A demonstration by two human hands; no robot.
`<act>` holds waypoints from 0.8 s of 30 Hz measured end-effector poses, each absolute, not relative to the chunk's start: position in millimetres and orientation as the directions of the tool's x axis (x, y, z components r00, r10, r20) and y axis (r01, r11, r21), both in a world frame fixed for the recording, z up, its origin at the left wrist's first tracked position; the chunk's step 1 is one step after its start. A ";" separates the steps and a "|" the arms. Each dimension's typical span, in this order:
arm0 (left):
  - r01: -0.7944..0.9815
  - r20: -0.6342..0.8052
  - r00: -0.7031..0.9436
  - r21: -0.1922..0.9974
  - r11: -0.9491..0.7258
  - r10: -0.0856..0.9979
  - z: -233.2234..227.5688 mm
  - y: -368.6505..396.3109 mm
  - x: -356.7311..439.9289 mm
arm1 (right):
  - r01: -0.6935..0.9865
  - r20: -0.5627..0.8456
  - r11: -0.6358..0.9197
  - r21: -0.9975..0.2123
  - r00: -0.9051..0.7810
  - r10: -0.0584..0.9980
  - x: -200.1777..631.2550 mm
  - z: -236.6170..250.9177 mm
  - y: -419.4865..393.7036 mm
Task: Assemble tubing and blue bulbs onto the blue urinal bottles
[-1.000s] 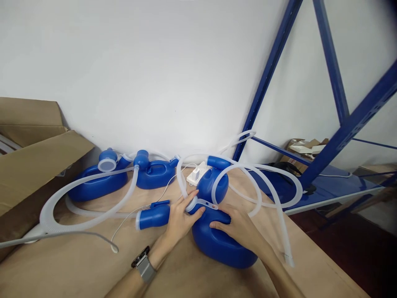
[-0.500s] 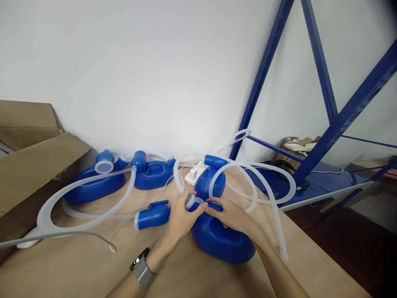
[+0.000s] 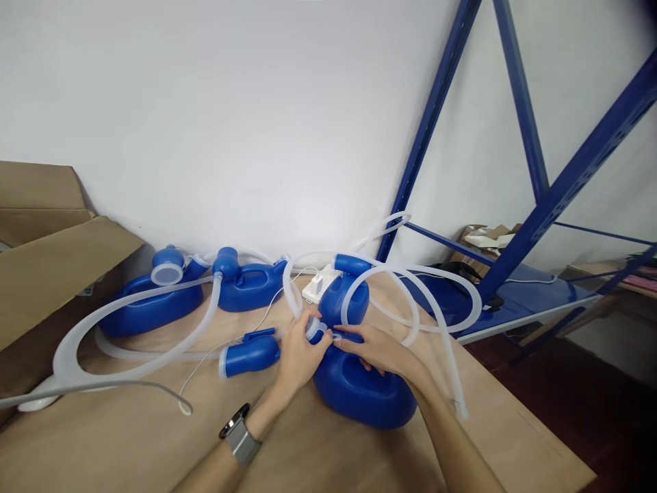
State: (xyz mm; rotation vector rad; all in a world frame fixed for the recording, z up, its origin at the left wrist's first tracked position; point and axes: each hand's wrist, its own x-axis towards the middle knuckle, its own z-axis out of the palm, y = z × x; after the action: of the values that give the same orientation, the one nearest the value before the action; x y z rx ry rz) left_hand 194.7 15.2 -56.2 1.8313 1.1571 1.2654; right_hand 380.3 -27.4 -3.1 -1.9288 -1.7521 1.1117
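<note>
A blue plastic urinal bottle (image 3: pixel 365 397) with a moulded handle lies on the table in front of me. My left hand (image 3: pixel 302 352) is closed around its neck end, where a translucent white cap (image 3: pixel 314 330) shows between the fingers. At the same neck, the fingertips of my right hand (image 3: pixel 382 352) pinch a small clear ring-like tab (image 3: pixel 337 337); its link to the cap is partly hidden. Just behind my hands stands another blue bottle (image 3: pixel 345 298) with a clear hose (image 3: pixel 436 305) looping to the right. Left of my wrist lies a blue spout piece (image 3: pixel 251 355) with a pale rim.
More blue bottles (image 3: pixel 251 291) with hoses lie along the wall at left. A white power strip (image 3: pixel 313 291) sits at the back, its cable crossing the table. An open cardboard box (image 3: pixel 72 253) fills the left edge; a blue metal rack (image 3: pixel 431 123) rises at right.
The clear strip that arched between my hands has come down against the neck, and a small ring now shows at my right fingertips. The whole view has shifted slightly.
</note>
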 end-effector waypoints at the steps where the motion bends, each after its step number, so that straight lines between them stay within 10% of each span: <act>1: 0.308 0.393 0.167 0.850 -0.427 0.904 -56.0 15.0 193.8 | 0.684 -0.339 -0.205 -0.700 -0.066 0.939 382.2 -4.0 -27.2; 24: 0.373 0.374 0.233 0.818 -0.437 0.898 -58.0 16.4 186.4 | 0.734 -0.362 -0.253 -0.630 0.010 0.932 374.7 1.3 -24.2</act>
State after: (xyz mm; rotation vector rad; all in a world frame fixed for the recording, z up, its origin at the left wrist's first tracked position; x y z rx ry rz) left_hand 186.4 16.4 -58.0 1.9269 1.1625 1.1635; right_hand 374.7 -24.2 1.3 -2.0257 -1.7311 1.0812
